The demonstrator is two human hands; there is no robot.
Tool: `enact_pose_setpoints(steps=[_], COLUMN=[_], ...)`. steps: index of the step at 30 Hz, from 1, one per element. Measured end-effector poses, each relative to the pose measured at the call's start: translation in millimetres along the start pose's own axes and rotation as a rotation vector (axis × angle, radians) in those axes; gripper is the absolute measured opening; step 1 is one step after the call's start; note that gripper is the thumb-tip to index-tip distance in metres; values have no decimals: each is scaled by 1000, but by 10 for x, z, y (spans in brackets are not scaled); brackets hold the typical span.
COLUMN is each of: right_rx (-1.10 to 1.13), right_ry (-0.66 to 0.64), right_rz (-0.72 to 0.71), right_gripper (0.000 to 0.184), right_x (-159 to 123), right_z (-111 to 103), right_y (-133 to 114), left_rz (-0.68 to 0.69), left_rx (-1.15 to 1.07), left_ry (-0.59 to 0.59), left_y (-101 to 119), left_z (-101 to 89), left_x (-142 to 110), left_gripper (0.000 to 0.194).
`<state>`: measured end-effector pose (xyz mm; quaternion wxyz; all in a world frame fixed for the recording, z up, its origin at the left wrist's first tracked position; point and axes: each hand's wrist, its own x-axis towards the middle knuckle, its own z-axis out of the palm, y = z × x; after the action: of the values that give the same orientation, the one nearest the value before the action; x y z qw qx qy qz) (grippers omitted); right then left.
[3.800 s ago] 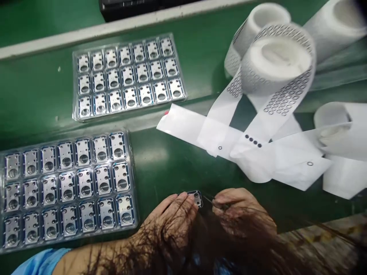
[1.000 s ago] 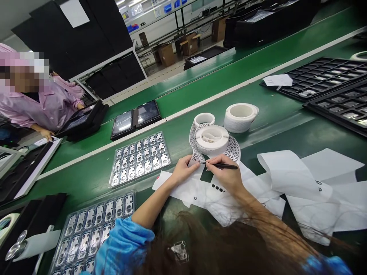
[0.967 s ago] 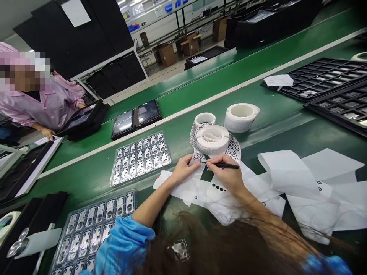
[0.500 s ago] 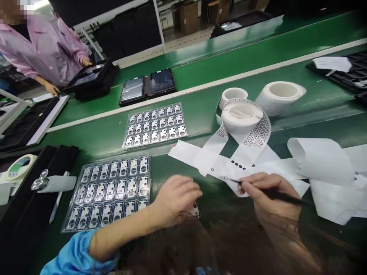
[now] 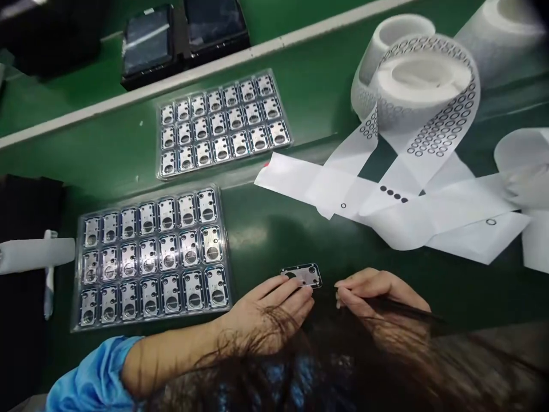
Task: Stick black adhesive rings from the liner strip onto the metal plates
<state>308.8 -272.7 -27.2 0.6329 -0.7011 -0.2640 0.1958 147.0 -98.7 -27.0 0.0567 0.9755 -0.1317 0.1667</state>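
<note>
Plate (image 5: 309, 274), left fingers (image 5: 281, 292) over edge, bench (image 5: 268, 246) beyond

Likely a workshop: metal plates (image 5: 147, 249) aplenty

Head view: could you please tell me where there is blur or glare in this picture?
Head view, bottom: blurred strands of dark hair veil parts of the left hand and right hand; head view, left: white glare brightens some silver metal plates in the nearer clear plastic tray; head view, upper right: the rightmost white cylindrical roll looks soft, beside a dark corner.
</note>
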Motion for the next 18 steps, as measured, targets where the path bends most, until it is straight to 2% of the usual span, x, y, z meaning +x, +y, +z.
enact_pose_setpoints(steps=[7, 14, 18], right_rx=[-103, -112, -73], right_ry=[-6, -73, -60], right_rz=[-31, 69, 181], right_gripper=[19, 18, 14], right_x=[-20, -37, -34], right_z=[8, -54, -66], right_y=[-5, -45, -61], left_rz=[-21, -49, -56], left_rx=[-76, -105, -110], left_ry=[-65, -99, -76], left_y=[21, 34, 42], left_z=[21, 40, 54], left_x=[19, 38, 44], left_gripper=[31, 31, 32])
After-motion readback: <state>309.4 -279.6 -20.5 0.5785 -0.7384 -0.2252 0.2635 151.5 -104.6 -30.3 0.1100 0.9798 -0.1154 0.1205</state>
